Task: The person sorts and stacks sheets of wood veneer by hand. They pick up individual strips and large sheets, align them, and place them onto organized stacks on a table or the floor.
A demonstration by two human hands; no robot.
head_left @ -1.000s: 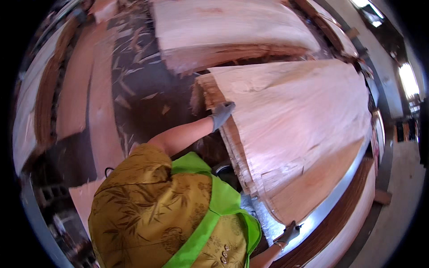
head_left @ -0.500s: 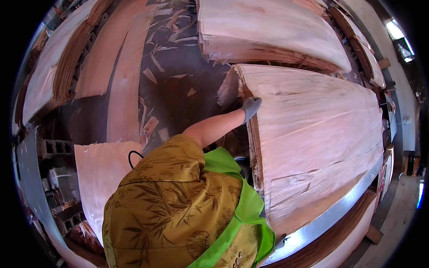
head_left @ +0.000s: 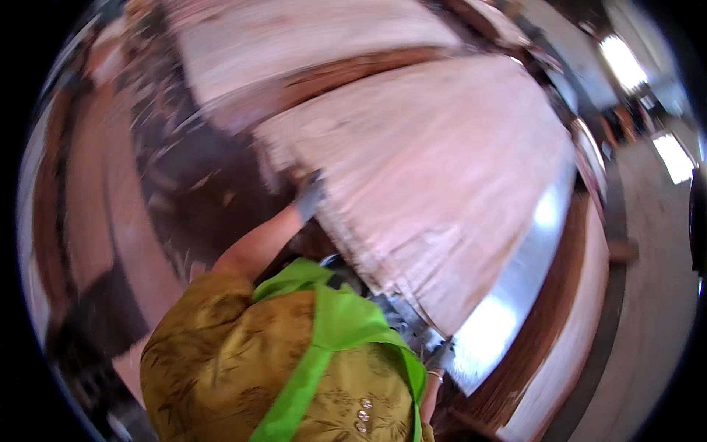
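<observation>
A stack of pale, pinkish wood veneer sheets (head_left: 427, 184) lies in front of me on a shiny metal-topped surface (head_left: 508, 309). My left hand (head_left: 309, 200), in a grey glove, is closed on the stack's left edge near its far corner; how many sheets it holds is hidden. My right hand (head_left: 440, 356), also gloved and with a bracelet at the wrist, has its fingers closed at the near corner of the veneer, beside the metal. Motion blurs both hands somewhat. The veneer's edge facing me is ragged and layered.
Another thick veneer stack (head_left: 309, 37) stands beyond this one. A dark-edged stack (head_left: 537, 317) runs along the right, past the metal. Long veneer strips (head_left: 88, 184) lie at the left. Scraps (head_left: 202, 179) litter the dark floor. A pale wall-side strip (head_left: 655, 295) is farther right.
The view has swung, so the veneer stack now sits farther left and turned. My right hand shows clearly at the near corner. My left hand remains on the stack's left edge.
</observation>
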